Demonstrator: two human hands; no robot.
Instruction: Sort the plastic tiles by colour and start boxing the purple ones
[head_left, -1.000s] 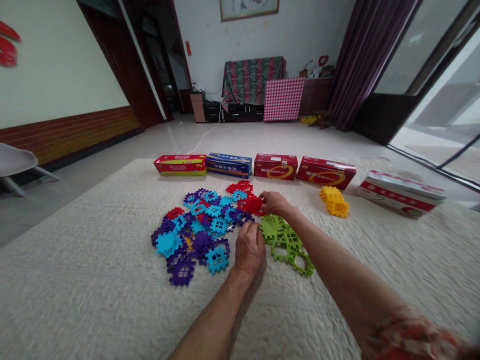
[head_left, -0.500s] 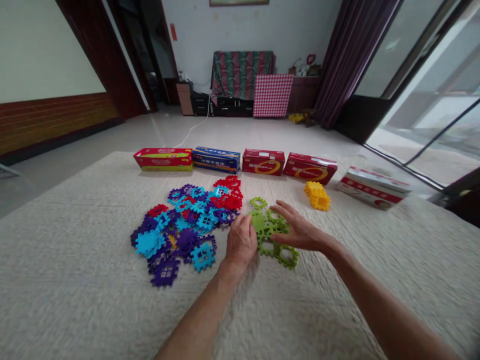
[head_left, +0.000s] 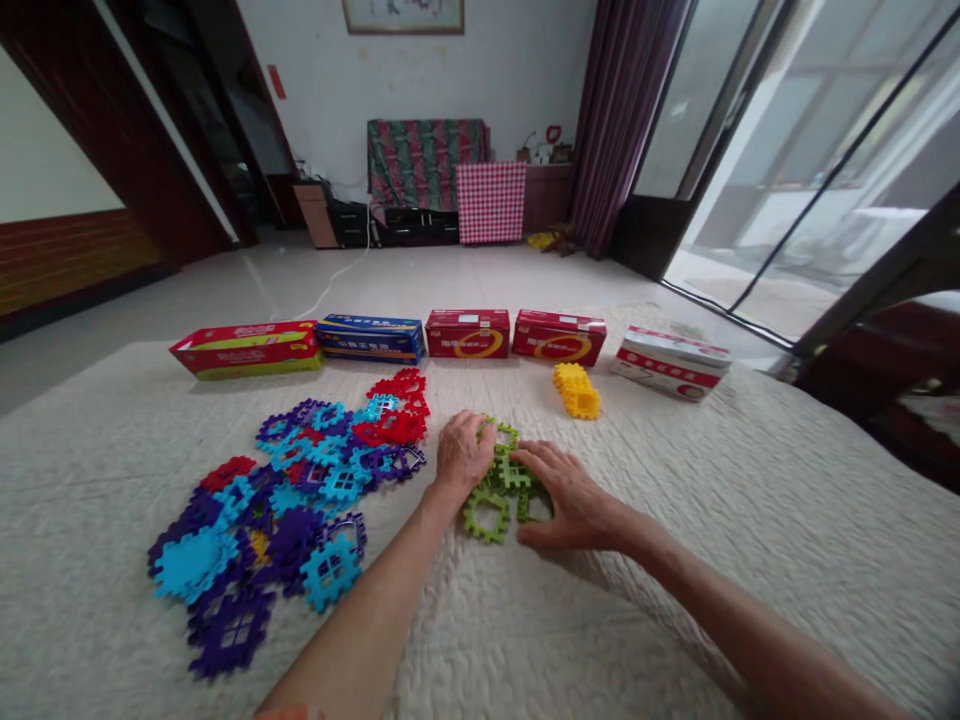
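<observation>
Several green interlocking plastic tiles (head_left: 495, 490) lie bunched on the cream quilted mat (head_left: 675, 560). My left hand (head_left: 461, 455) rests on their left side, fingers curled over a green piece. My right hand (head_left: 562, 495) lies flat on the right side of the bunch, fingers stretched out and pressing down. To the left spreads a loose pile of purple, cyan and red tiles (head_left: 300, 490). A small stack of yellow tiles (head_left: 577, 390) sits beyond the green ones.
A row of boxes stands along the mat's far edge: a red-yellow box (head_left: 247, 348), a blue box (head_left: 371, 337), two red boxes (head_left: 469, 332), and a white-red box (head_left: 670, 360). Tiled floor, a covered cabinet and glass doors lie behind.
My right hand left the red tiles and came down flat on the green bunch. The green tiles have been pushed closer together. The camera turned right.
</observation>
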